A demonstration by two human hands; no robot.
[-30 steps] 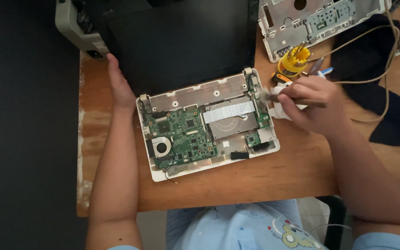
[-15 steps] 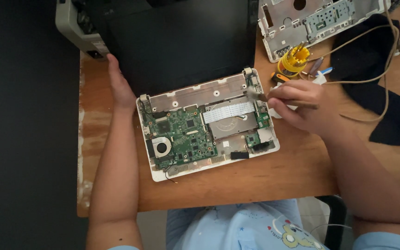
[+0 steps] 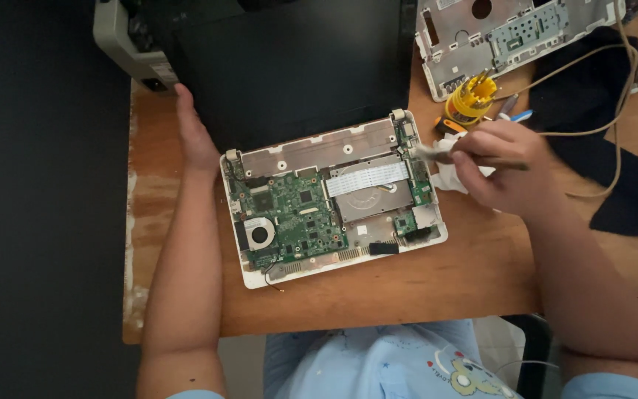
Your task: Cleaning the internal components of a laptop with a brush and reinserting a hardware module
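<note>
The opened laptop [image 3: 330, 199] lies mid-table between the hands: left hand [image 3: 195, 137] flat at its back-left corner, right hand [image 3: 500, 166] gripping a brush [image 3: 444, 153] at its right edge.

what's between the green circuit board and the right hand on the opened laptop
In the head view, a silver hard drive with a white ribbon cable across it lies between the green circuit board and the right hand.

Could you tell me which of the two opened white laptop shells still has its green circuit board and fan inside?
The nearer shell, between both hands; the far shell at the table's back edge is mostly bare.
</note>
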